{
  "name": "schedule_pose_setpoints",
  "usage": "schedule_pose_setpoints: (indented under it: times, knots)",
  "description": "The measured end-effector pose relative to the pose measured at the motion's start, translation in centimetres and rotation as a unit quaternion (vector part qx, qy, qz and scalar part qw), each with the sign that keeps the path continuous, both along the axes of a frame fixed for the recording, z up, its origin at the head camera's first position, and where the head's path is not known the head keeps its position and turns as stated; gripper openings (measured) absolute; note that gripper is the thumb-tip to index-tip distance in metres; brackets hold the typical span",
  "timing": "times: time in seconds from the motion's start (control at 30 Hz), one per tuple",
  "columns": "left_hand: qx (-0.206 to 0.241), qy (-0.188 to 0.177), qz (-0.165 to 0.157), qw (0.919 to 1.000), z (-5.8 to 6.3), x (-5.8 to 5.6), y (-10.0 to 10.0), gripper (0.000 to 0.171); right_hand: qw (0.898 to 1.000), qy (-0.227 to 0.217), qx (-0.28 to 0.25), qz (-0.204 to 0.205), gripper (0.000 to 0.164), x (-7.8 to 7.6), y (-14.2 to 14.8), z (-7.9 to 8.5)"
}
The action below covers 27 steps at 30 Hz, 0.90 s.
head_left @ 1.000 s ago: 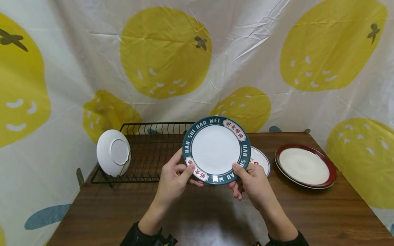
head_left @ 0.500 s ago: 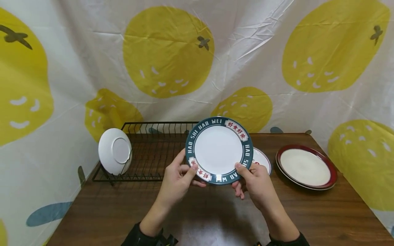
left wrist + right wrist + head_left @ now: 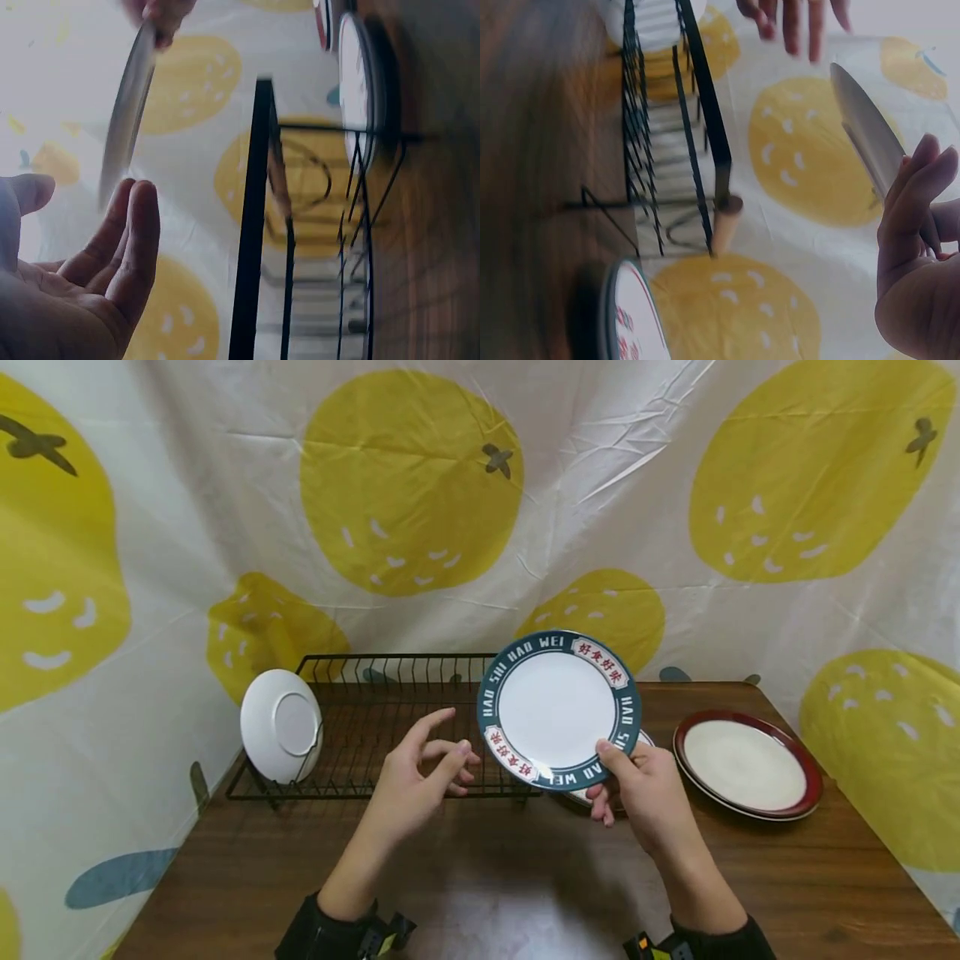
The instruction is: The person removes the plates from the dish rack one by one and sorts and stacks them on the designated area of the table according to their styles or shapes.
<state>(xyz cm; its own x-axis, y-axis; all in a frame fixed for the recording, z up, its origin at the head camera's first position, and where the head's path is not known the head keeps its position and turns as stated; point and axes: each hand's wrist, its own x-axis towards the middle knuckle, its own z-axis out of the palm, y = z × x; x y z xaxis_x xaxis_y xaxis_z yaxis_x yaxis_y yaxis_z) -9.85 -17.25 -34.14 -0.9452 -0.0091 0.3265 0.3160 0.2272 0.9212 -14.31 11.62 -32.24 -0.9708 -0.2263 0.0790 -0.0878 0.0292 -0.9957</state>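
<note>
My right hand (image 3: 648, 781) pinches the lower right rim of a white plate (image 3: 557, 710) with a dark green lettered border. Its thumb lies on the front and the fingers are behind. The plate is held up above the table, its face tilted towards the head camera. To its left my left hand (image 3: 420, 777) is off the plate, with thumb and fingers loosely bent and nothing between them. In the left wrist view, a small gap shows between those fingertips and the edge of the plate (image 3: 129, 112).
A black wire dish rack (image 3: 375, 793) stands at the back left, a white dish (image 3: 279, 727) upright at its left end. Red-rimmed plates (image 3: 746, 764) are stacked on the wooden table (image 3: 495, 877) at the right. Another white plate (image 3: 637, 322) lies partly hidden behind the held one.
My left hand has let go of the green-bordered plate and drawn away to the left. The right hand has carried the plate slightly right and up.
</note>
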Motion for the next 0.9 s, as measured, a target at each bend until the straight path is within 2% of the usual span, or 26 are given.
schedule_pose_setpoints:
  times: [0.13,0.27,0.37,0.43,0.5,0.53,0.63,0.7,0.77,0.83,0.9]
  knots:
    - [-0.018,0.005,0.052,0.9985,0.0,-0.3,-2.0,0.049,0.999,-0.002,0.005,-0.037,0.044,-1.1,1.8,0.2]
    - [-0.024,-0.017,0.11,0.9935,-0.1,-0.7,-4.2,0.045,0.997,-0.013,0.024,-0.073,0.048,-2.3,3.7,0.1]
    - [-0.022,-0.037,0.155,0.9869,0.0,-1.0,-5.9,0.043,0.994,-0.029,0.039,-0.097,0.05,-3.2,5.1,-0.3]
    - [-0.044,-0.033,0.2,0.9782,0.1,-1.0,-7.0,0.041,0.992,-0.05,0.04,-0.11,0.05,-3.6,5.8,-0.6]
    - [-0.074,-0.006,0.26,0.9628,-0.1,-1.2,-8.0,0.038,0.989,-0.077,0.038,-0.119,0.051,-4.1,6.3,-1.1]
    - [-0.098,0.017,0.292,0.9512,-0.2,-1.3,-8.5,0.035,0.988,-0.089,0.039,-0.122,0.05,-4.3,6.5,-1.3]
    - [-0.162,0.074,0.394,0.9016,-1.1,-1.8,-9.9,0.031,0.983,-0.125,0.052,-0.127,0.048,-4.9,6.8,-2.3]
    - [-0.195,0.078,0.443,0.8716,-1.8,-2.1,-10.9,0.034,0.98,-0.143,0.068,-0.121,0.045,-5.4,6.9,-3.0]
    - [-0.217,0.034,0.474,0.8524,-2.5,-2.2,-11.9,0.044,0.978,-0.158,0.083,-0.105,0.043,-5.8,7.0,-3.7]
    - [-0.237,-0.029,0.478,0.8451,-3.2,-2.2,-12.8,0.059,0.977,-0.17,0.093,-0.084,0.041,-6.1,7.1,-4.4]
    - [-0.254,-0.09,0.464,0.8438,-3.8,-2.1,-13.5,0.072,0.976,-0.18,0.105,-0.064,0.041,-6.3,7.2,-5.1]
